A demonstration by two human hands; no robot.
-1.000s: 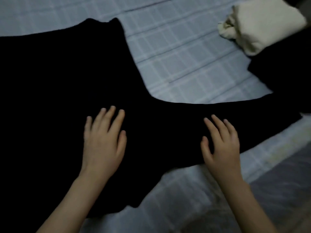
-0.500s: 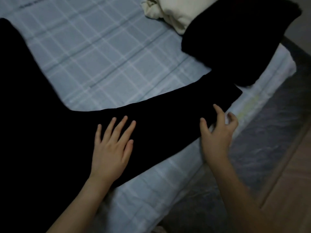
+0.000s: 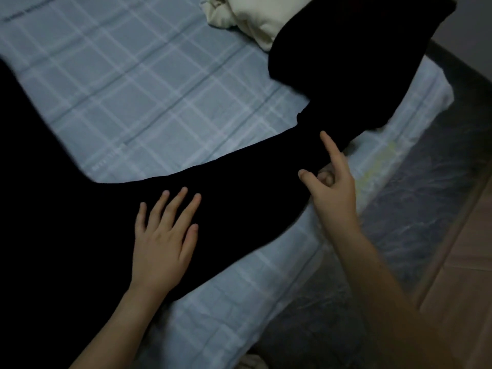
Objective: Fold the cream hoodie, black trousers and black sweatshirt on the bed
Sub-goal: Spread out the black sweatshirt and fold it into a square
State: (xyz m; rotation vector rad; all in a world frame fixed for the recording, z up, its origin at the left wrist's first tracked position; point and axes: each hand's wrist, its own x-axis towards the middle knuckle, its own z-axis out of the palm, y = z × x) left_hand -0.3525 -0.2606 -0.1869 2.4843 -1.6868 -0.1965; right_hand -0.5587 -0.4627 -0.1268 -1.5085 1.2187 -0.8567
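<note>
Head — black sweatshirt (image 3: 239, 203) under left hand (image 3: 162, 243); right hand (image 3: 332, 190) pinches edge

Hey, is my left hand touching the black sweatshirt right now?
Touching. The head view shows the left hand lying flat, fingers spread, directly on the sleeve of the black sweatshirt, with no gap visible.

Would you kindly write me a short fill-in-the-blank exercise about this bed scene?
1. The left hand lies ____ on the black sweatshirt.
2. The right hand pinches the edge of its ____.
3. The folded hoodie is ____ in colour.
4. The bed sheet has a ____ pattern.
Missing words: flat; sleeve; cream; checked.
</note>
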